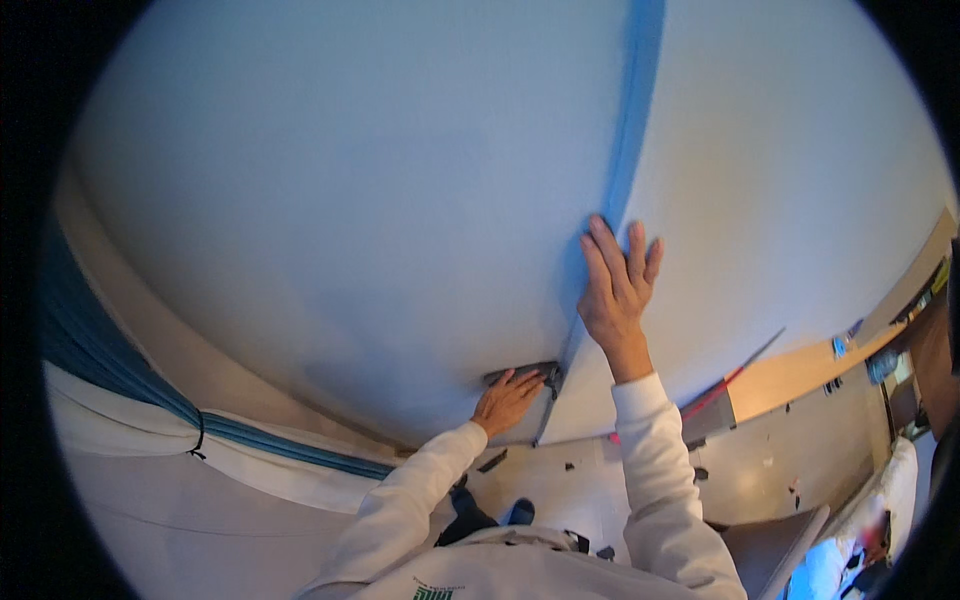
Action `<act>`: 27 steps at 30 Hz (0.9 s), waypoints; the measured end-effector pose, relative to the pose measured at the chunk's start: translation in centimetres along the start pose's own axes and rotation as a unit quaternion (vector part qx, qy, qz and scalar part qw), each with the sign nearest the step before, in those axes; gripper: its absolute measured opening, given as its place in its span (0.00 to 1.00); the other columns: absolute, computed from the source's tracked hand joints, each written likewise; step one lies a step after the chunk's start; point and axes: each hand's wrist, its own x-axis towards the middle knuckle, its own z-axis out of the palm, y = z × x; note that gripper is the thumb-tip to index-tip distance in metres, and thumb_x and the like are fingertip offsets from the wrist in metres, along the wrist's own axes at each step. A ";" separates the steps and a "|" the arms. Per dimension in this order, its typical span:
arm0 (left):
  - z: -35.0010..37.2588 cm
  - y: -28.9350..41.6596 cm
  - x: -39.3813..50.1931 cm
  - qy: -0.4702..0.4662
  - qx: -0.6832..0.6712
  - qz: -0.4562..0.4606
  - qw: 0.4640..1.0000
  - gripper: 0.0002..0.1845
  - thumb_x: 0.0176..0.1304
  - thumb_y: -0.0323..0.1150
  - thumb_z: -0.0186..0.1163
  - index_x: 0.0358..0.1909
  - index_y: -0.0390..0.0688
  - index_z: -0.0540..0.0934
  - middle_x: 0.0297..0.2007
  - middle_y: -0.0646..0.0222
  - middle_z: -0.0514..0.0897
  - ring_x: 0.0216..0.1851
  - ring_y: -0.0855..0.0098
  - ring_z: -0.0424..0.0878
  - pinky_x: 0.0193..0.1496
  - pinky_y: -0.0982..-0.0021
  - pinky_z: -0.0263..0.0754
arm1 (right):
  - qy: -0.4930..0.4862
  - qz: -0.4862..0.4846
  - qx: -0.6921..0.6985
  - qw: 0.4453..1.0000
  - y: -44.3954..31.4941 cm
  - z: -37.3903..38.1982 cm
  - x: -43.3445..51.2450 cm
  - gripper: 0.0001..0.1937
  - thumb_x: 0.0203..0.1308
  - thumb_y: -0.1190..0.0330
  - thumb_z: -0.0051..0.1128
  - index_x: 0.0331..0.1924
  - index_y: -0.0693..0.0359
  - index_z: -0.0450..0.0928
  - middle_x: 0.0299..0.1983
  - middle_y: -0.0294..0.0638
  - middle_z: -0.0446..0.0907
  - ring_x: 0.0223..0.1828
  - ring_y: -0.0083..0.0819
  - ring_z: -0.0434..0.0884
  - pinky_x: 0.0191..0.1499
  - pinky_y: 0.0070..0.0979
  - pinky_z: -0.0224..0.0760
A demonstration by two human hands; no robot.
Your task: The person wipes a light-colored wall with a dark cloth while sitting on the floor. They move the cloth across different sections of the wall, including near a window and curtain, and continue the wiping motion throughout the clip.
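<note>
A large pale sheet of wall covering point(360, 225) spreads in front of me, with a blue vertical strip point(636, 97) along its right side. My right hand point(619, 292) lies on the surface at the lower part of this strip, fingers spread and holding nothing. Lower and to the left, my left hand point(510, 401) rests its fingers over a dark flat rectangular object point(517, 370) against the sheet. Whether the fingers grip it or only cover it is unclear. Right of the strip, a second pale surface point(757, 195) continues.
A blue curtain point(300, 445) over white fabric is tied back at left. At right, a long red object point(705, 399) leans near a wooden surface point(780, 390). Dark scraps point(493, 460) lie on the floor. A chair point(772, 544) and a person point(821, 566) are at lower right.
</note>
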 end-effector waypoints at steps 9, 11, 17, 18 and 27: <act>-17.9 -3.8 3.7 0.270 0.077 -0.185 0.942 0.18 0.66 0.47 0.62 0.54 0.55 0.81 0.67 0.67 0.74 0.65 0.45 0.67 0.61 0.23 0.54 | 0.030 0.006 0.008 0.999 -0.1 0.4 -0.4 0.14 0.67 0.78 0.53 0.53 0.53 0.80 0.64 0.33 0.81 0.79 0.43 0.60 0.82 0.48 0.35; -23.0 -5.0 5.5 0.312 0.124 -0.181 0.924 0.17 0.65 0.48 0.64 0.53 0.57 0.81 0.71 0.68 0.70 0.69 0.45 0.63 0.62 0.22 0.50 | 0.035 0.008 0.016 0.999 -0.2 0.4 -0.3 0.13 0.68 0.77 0.52 0.52 0.54 0.80 0.63 0.34 0.82 0.79 0.44 0.60 0.82 0.48 0.35; -28.1 -9.5 4.5 0.451 0.219 -0.219 0.837 0.18 0.70 0.49 0.58 0.54 0.52 0.80 0.77 0.59 0.60 0.79 0.42 0.49 0.72 0.25 0.36 | 0.039 0.002 0.024 0.999 -0.1 0.4 -0.2 0.12 0.69 0.78 0.51 0.51 0.55 0.81 0.62 0.33 0.82 0.79 0.43 0.59 0.83 0.47 0.34; -27.5 -10.6 3.0 0.485 0.224 -0.247 0.809 0.19 0.71 0.49 0.56 0.54 0.50 0.80 0.78 0.57 0.59 0.79 0.41 0.47 0.73 0.26 0.35 | 0.042 0.001 0.023 0.999 -0.1 0.5 -0.2 0.12 0.69 0.78 0.50 0.51 0.55 0.81 0.63 0.33 0.82 0.79 0.43 0.59 0.83 0.47 0.34; -18.0 -12.2 0.8 0.579 0.147 -0.347 0.723 0.29 0.76 0.51 0.47 0.72 0.49 0.68 0.79 0.46 0.52 0.80 0.35 0.39 0.73 0.26 0.25 | 0.064 0.016 0.044 0.997 -0.6 1.2 -0.4 0.10 0.70 0.76 0.51 0.47 0.55 0.83 0.59 0.38 0.84 0.79 0.44 0.59 0.83 0.47 0.33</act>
